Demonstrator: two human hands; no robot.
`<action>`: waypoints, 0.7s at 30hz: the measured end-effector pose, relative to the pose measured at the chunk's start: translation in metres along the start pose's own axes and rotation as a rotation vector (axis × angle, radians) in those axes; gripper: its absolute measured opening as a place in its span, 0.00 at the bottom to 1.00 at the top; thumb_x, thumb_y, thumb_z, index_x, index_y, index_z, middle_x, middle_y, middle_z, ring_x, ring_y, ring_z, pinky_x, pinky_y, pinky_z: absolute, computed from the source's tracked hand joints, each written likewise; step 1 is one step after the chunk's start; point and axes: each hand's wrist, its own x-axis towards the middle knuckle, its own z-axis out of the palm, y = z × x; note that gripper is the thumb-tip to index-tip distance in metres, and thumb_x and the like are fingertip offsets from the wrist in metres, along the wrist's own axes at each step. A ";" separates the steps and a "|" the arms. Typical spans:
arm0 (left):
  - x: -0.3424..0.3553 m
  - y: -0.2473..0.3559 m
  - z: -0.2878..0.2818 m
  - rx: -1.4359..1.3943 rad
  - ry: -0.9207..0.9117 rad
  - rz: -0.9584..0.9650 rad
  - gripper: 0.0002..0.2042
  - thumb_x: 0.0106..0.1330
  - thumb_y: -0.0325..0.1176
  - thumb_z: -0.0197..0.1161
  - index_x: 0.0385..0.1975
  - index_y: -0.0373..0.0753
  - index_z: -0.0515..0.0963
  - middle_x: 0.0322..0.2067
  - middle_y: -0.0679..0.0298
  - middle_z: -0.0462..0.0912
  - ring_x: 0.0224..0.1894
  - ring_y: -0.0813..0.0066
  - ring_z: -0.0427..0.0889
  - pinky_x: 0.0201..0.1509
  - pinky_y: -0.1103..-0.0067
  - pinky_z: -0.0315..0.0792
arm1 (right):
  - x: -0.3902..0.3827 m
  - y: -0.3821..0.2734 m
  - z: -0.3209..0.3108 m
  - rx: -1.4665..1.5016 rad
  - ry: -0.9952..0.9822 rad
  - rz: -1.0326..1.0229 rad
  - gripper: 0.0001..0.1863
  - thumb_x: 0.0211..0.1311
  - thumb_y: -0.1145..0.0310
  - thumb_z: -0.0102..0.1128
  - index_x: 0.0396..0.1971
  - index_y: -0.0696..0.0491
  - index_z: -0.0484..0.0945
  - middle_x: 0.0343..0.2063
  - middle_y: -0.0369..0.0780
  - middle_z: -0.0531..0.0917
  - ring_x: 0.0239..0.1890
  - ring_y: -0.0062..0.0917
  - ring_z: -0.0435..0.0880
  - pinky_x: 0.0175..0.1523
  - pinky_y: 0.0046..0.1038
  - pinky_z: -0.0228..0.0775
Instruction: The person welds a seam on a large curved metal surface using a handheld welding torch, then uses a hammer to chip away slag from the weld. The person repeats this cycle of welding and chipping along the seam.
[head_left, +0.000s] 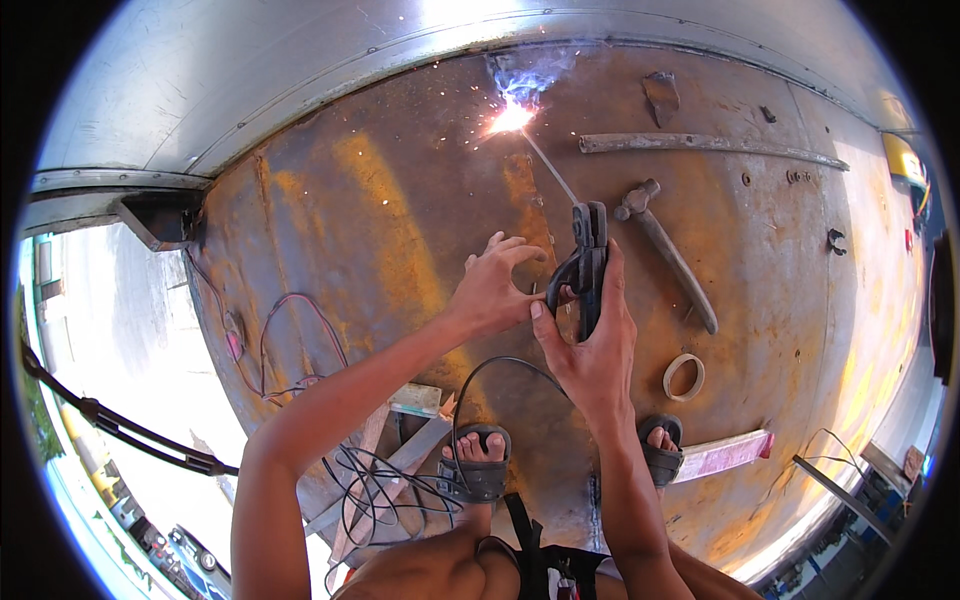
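Observation:
My right hand is wrapped round a black welding electrode holder. A thin welding rod slants up and left from its jaws. At the rod's far end a bright welding arc burns on a rusty steel plate, throwing sparks and bluish smoke; the glare hides the tip. My left hand is just left of the holder, with fingers spread and curved. Its thumb reaches close to the holder's lever and my right thumb; whether they touch is unclear. A black cable runs from beneath my right wrist toward my feet.
Right of the holder lie a hammer, a long metal pipe and a ring. A metal wall rises behind the arc. Coiled cable and scrap bars lie by my sandalled left foot. A red-white bar lies right.

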 end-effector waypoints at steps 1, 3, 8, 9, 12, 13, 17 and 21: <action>0.000 0.000 0.001 0.005 0.006 0.006 0.40 0.56 0.57 0.81 0.64 0.39 0.80 0.72 0.42 0.73 0.81 0.35 0.56 0.81 0.53 0.59 | 0.000 0.000 0.000 0.001 0.000 0.001 0.52 0.62 0.65 0.76 0.78 0.66 0.52 0.44 0.49 0.87 0.45 0.40 0.91 0.53 0.38 0.81; 0.000 -0.003 0.003 0.019 0.020 0.014 0.39 0.56 0.57 0.81 0.64 0.38 0.80 0.72 0.42 0.73 0.81 0.35 0.55 0.81 0.53 0.59 | 0.000 0.000 0.000 0.005 -0.004 0.003 0.53 0.62 0.65 0.76 0.78 0.66 0.52 0.44 0.49 0.87 0.45 0.40 0.91 0.52 0.38 0.81; 0.000 -0.006 0.007 0.019 0.046 -0.004 0.39 0.56 0.56 0.81 0.64 0.39 0.80 0.72 0.41 0.73 0.81 0.36 0.55 0.82 0.53 0.58 | -0.001 0.001 0.000 -0.011 -0.002 -0.008 0.53 0.62 0.65 0.77 0.79 0.65 0.52 0.43 0.49 0.87 0.45 0.41 0.91 0.52 0.39 0.81; -0.001 -0.006 0.007 0.021 0.050 -0.010 0.39 0.56 0.56 0.81 0.64 0.39 0.80 0.72 0.41 0.73 0.81 0.36 0.55 0.82 0.53 0.58 | -0.001 0.001 0.000 -0.007 -0.001 -0.007 0.53 0.62 0.65 0.77 0.79 0.65 0.52 0.43 0.49 0.87 0.45 0.41 0.91 0.52 0.39 0.81; 0.000 -0.005 0.006 0.017 0.035 0.007 0.39 0.56 0.56 0.81 0.64 0.39 0.80 0.71 0.40 0.73 0.81 0.37 0.56 0.82 0.53 0.58 | -0.001 0.001 0.001 0.000 0.002 -0.006 0.53 0.62 0.65 0.77 0.79 0.66 0.52 0.43 0.49 0.87 0.45 0.41 0.91 0.53 0.39 0.81; 0.000 -0.005 0.006 0.017 0.038 0.010 0.39 0.56 0.56 0.81 0.64 0.39 0.80 0.71 0.40 0.73 0.81 0.37 0.56 0.82 0.54 0.58 | 0.000 0.002 0.001 0.002 0.002 -0.007 0.53 0.62 0.65 0.77 0.79 0.66 0.52 0.43 0.49 0.87 0.45 0.41 0.91 0.53 0.39 0.81; 0.003 -0.013 0.009 0.013 0.056 0.046 0.39 0.55 0.56 0.81 0.64 0.38 0.81 0.70 0.40 0.74 0.81 0.36 0.56 0.82 0.53 0.58 | -0.001 0.001 0.001 0.001 -0.002 -0.005 0.53 0.62 0.64 0.77 0.79 0.66 0.52 0.44 0.49 0.87 0.45 0.41 0.91 0.53 0.39 0.81; 0.002 -0.013 0.010 0.004 0.062 0.038 0.39 0.55 0.56 0.81 0.63 0.38 0.81 0.70 0.39 0.74 0.81 0.35 0.57 0.82 0.53 0.58 | -0.001 0.002 0.001 -0.003 -0.005 0.000 0.53 0.62 0.64 0.76 0.79 0.66 0.51 0.43 0.49 0.87 0.45 0.41 0.91 0.52 0.39 0.81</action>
